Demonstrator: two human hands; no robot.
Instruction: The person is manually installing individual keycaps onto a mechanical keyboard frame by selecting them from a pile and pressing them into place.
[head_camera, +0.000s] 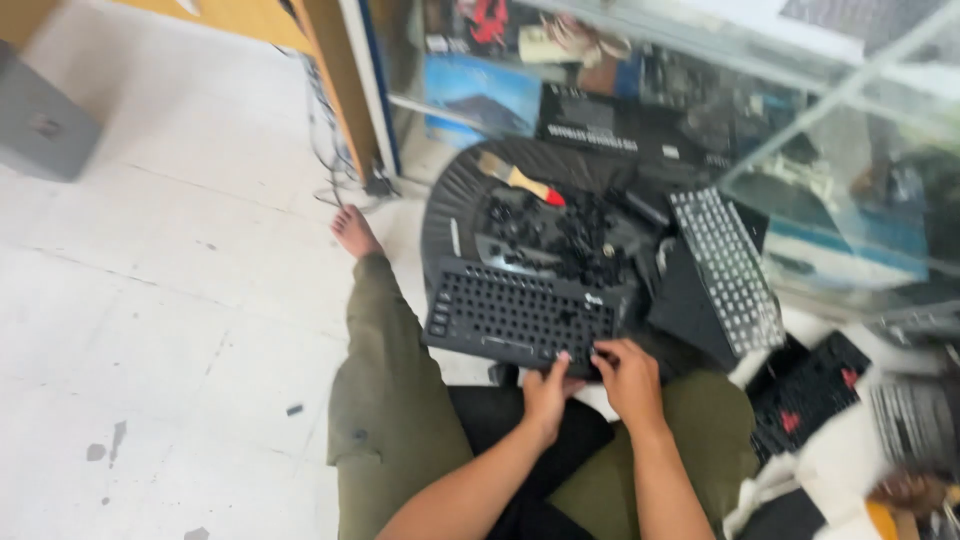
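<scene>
Stripped black plastic keyboard frame (520, 315) lying long axis left-right just beyond both hands, left hand (548, 393) and right hand (630, 378) with curled fingertips pressing its near-right edge.

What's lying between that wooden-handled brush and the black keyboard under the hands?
In the head view, a heap of loose black keycaps lies on the dark round tray between the brush and the keyboard.
</scene>
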